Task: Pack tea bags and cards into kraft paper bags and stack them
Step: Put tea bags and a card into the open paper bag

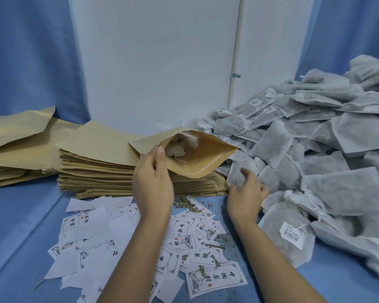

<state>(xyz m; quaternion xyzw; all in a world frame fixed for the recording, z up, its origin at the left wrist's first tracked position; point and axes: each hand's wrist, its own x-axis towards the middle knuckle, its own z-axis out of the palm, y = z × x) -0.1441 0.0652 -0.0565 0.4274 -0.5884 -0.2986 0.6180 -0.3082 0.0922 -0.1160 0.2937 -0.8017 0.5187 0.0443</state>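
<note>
An open kraft bag [195,156] is held by its rim in the fingers of the left hand [152,184], over the bag stack [96,171]. A tea bag [235,170] at the edge of the pile [315,149] is gripped in the right hand [245,197].

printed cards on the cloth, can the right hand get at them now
Probably yes: the printed cards lie uncovered just beside the right hand, though it grips a tea bag.

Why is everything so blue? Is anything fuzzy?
Head view: soft, even, bluish light with no glare; the right hand on a tea bag looks slightly smeared; the cards are sharp; the wide lens stretches things near the edges.
</note>
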